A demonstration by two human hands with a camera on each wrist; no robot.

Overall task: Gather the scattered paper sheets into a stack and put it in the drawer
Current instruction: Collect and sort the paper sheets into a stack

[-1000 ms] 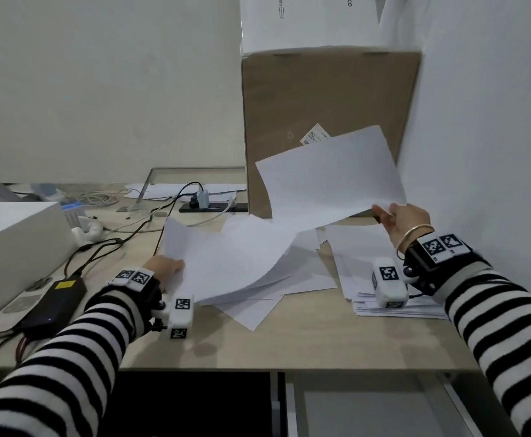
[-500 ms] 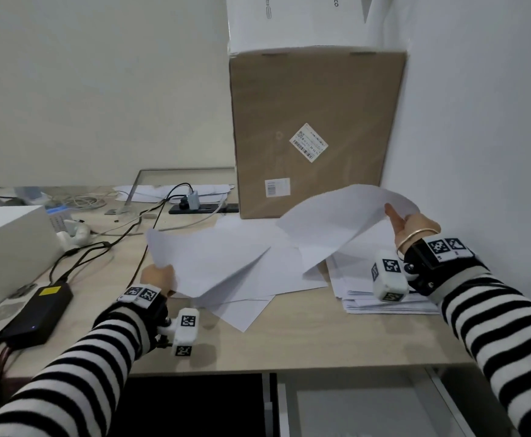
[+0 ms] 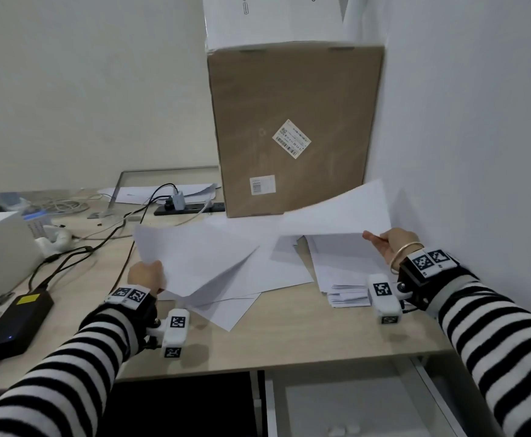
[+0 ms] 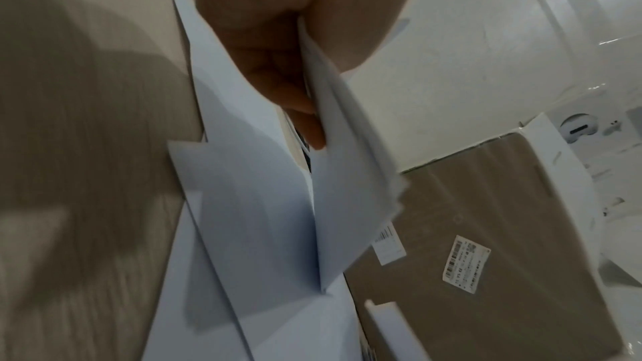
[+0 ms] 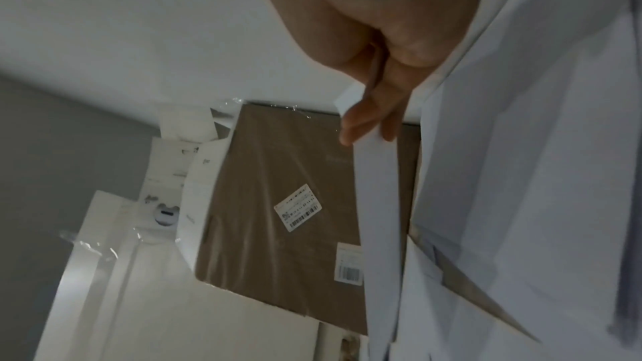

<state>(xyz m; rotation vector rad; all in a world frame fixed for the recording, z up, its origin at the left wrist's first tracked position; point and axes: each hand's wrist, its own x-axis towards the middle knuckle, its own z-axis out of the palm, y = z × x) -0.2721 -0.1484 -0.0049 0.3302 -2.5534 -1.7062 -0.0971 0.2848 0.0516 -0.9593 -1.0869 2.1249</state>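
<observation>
Head view: my right hand [image 3: 388, 244] pinches a lifted sheet [image 3: 336, 212] directly over the stack [image 3: 346, 266], while my left hand [image 3: 147, 275] grips sheets [image 3: 191, 257] well apart to its left.

box [image 3: 292, 127] behind sheets [image 3: 242, 263], stack [image 3: 346, 272] right

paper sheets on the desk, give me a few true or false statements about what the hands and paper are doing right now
1. The left hand grips a sheet. True.
2. The right hand is empty. False: it pinches a lifted sheet.
3. A pile of sheets lies on the desk below the right hand. True.
4. The brown box lies flat. False: it stands upright by the wall.
</observation>
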